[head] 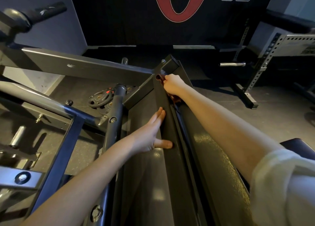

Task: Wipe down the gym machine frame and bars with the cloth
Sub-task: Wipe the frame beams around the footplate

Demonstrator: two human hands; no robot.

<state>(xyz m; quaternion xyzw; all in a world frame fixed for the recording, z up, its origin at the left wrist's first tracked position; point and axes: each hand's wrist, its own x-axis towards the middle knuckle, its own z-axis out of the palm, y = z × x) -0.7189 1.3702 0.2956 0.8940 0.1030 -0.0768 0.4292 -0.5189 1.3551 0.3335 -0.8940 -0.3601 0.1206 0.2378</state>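
Note:
A dark grey square frame beam (167,157) of the gym machine runs from the bottom middle up to its capped end (168,64). My right hand (173,84) is closed on a dark reddish-brown cloth (161,77) and presses it on the beam's right edge near the far end; part of the cloth hangs below the wrist. My left hand (153,133) lies flat on the beam's left face, fingers together and pointing up the beam, thumb across its top. It holds nothing.
A grey crossbar (85,64) meets the beam from the left. Round bars (115,116) and bolted brackets (22,177) crowd the lower left. Weight plates (100,99) lie on the floor. A perforated rack (265,59) stands at the right, a black pad (300,145) beside my right elbow.

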